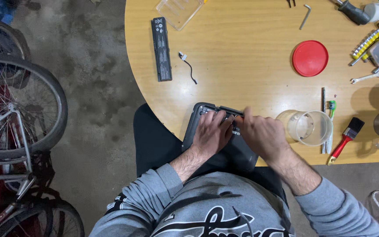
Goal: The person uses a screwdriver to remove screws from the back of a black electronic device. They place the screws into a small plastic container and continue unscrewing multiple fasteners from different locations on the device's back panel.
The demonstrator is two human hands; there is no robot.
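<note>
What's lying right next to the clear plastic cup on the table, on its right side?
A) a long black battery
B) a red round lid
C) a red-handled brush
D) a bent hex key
C: the brush with its red handle lies just right of the cup, while the battery, lid and hex key lie farther up the table.

both hands (237, 134) rest on a dark laptop (216, 140); wooden table (242, 57)

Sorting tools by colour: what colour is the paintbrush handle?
Red, on the black-bristled paintbrush, clearest in the head view.
</note>
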